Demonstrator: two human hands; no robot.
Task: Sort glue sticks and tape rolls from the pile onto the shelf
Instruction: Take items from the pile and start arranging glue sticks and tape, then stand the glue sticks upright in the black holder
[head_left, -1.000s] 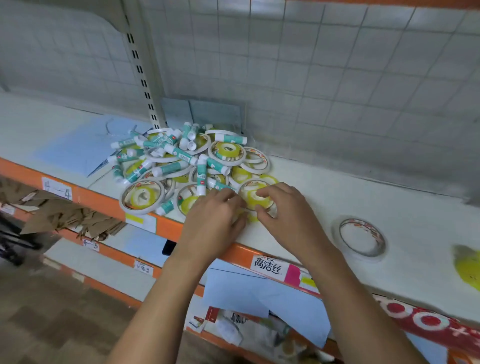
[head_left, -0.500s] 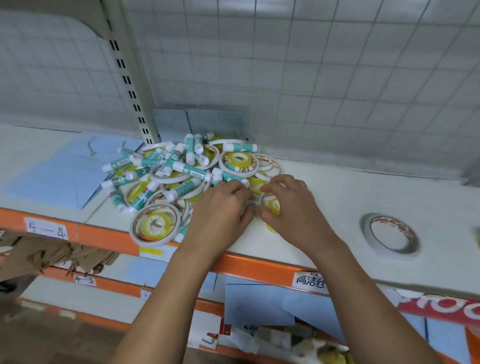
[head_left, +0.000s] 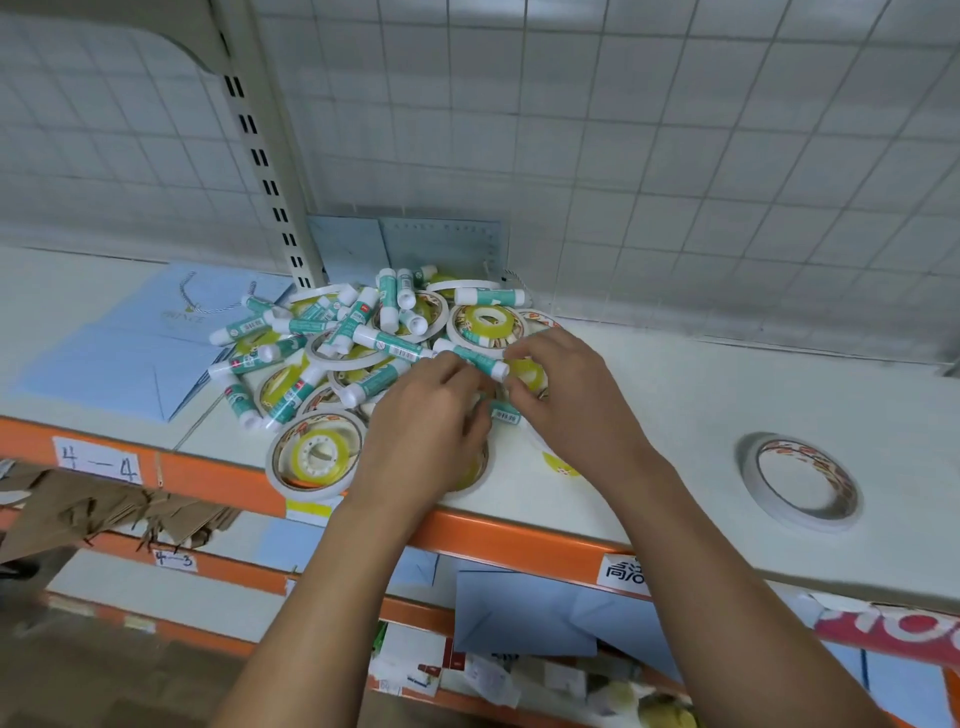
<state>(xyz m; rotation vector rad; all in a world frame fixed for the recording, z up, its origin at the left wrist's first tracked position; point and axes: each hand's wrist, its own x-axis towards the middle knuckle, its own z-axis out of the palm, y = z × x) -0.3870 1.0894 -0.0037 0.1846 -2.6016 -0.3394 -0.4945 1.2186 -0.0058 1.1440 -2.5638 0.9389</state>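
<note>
A pile (head_left: 363, 348) of teal-and-white glue sticks and white tape rolls lies on the white shelf (head_left: 649, 415), against the back grid wall. My left hand (head_left: 426, 426) and my right hand (head_left: 571, 400) meet at the pile's right side. Between their fingertips is one glue stick (head_left: 470, 357): the right hand pinches its white cap end and the left hand's curled fingers hold its body. A second glue stick (head_left: 505, 415) shows just below, between the thumbs. One tape roll (head_left: 800, 483) lies alone on the shelf to the right. Another tape roll (head_left: 317, 454) sits at the pile's front edge.
The shelf's orange front rail (head_left: 218, 483) carries paper labels. A flat blue paper bag (head_left: 124, 358) lies left of the pile, beside the slotted upright post (head_left: 265, 171). The lower shelves hold cardboard scraps (head_left: 88, 509) and blue envelopes (head_left: 524, 613).
Both hands moved a little deeper into the pile's right side and took a glue stick between their fingertips. My view came closer and shifted right.
</note>
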